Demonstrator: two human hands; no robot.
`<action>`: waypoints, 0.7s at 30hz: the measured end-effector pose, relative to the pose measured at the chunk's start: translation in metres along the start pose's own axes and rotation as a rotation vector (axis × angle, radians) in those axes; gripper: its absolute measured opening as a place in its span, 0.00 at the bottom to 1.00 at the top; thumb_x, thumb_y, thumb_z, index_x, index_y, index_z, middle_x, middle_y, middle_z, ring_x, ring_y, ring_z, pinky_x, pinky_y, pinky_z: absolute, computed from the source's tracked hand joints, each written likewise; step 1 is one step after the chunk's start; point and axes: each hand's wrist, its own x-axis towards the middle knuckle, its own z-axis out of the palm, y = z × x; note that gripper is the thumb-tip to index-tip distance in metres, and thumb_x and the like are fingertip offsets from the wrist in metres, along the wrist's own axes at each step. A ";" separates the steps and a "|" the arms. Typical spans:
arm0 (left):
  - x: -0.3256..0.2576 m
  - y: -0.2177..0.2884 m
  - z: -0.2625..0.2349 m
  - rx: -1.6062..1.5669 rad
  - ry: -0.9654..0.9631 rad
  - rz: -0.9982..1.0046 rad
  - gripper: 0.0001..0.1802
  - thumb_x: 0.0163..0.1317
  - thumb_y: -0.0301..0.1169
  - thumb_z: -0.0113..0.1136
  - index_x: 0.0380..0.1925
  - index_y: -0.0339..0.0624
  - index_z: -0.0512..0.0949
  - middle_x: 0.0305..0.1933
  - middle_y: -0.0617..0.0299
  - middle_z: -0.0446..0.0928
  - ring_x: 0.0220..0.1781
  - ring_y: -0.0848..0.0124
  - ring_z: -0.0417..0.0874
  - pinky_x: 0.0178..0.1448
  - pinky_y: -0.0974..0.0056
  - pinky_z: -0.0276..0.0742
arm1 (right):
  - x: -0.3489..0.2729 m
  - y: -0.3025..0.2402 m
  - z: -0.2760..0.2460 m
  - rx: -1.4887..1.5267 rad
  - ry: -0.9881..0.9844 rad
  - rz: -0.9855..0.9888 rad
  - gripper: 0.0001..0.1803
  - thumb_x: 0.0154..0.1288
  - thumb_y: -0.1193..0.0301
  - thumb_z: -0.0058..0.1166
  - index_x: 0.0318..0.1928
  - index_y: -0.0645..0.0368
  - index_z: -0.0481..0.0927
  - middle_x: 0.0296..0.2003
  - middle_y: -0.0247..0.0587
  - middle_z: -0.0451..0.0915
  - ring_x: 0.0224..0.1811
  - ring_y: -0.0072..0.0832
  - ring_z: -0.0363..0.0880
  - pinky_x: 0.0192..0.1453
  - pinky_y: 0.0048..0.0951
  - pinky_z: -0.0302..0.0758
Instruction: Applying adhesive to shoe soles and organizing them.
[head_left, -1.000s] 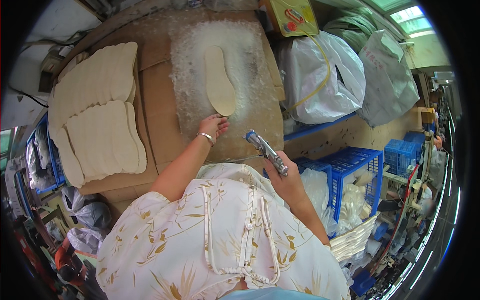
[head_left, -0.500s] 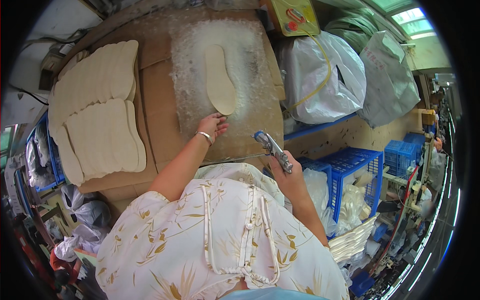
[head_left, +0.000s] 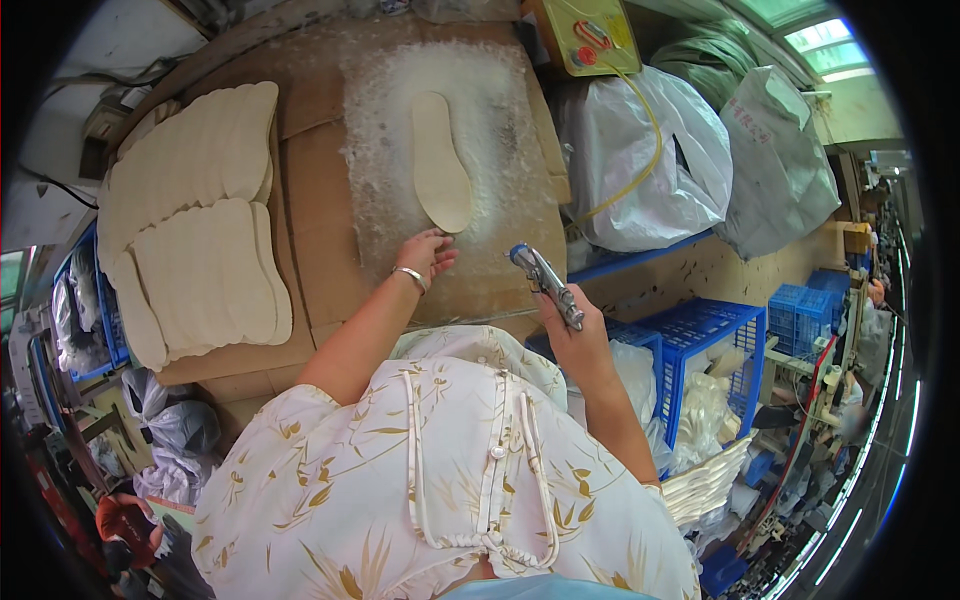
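A single cream insole (head_left: pixel 440 165) lies lengthwise on a board (head_left: pixel 385 215) coated with whitish residue. My left hand (head_left: pixel 430 256), with a bracelet at the wrist, is at the insole's near rounded end. Its fingers are loosely spread, the fingertips at the edge of that end; whether they pinch it I cannot tell for sure. Gripped in my right hand (head_left: pixel 580 335) is a metal spray gun (head_left: pixel 545 280) with a blue front end, pointing up and left over the board's near right corner, apart from the insole.
Overlapping cream insoles (head_left: pixel 205 255) form two rows on cardboard (head_left: pixel 315 210) at left. A yellowish container (head_left: pixel 590 50) with a thin hose (head_left: pixel 655 150) stands at far right, beside white sacks (head_left: pixel 640 160). Blue crates (head_left: pixel 705 335) sit right of my right arm. Another person (head_left: pixel 130 525) shows at lower left.
My right hand has raised the spray gun slightly, away from me. My left hand and the insole have barely shifted. The person at lower left shows more fully.
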 end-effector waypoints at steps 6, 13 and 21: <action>-0.007 0.000 0.009 -0.056 0.025 0.043 0.11 0.65 0.30 0.52 0.46 0.41 0.74 0.40 0.60 0.79 0.36 0.66 0.83 0.34 0.68 0.81 | 0.019 -0.014 0.004 -0.013 0.001 -0.063 0.11 0.65 0.67 0.56 0.38 0.62 0.74 0.20 0.45 0.73 0.20 0.30 0.66 0.28 0.29 0.68; -0.002 -0.001 0.016 -0.083 0.085 0.073 0.08 0.63 0.32 0.57 0.40 0.42 0.75 0.38 0.61 0.78 0.33 0.68 0.83 0.32 0.68 0.80 | 0.013 -0.022 -0.003 -0.016 -0.033 -0.069 0.12 0.66 0.67 0.56 0.43 0.62 0.74 0.22 0.43 0.73 0.22 0.27 0.68 0.30 0.27 0.69; -0.029 0.042 0.024 -0.044 -0.018 0.194 0.08 0.58 0.34 0.63 0.36 0.45 0.77 0.35 0.68 0.77 0.32 0.73 0.79 0.31 0.71 0.73 | 0.007 0.020 -0.011 0.084 0.041 0.021 0.15 0.69 0.62 0.52 0.44 0.63 0.75 0.23 0.37 0.71 0.25 0.23 0.65 0.32 0.26 0.69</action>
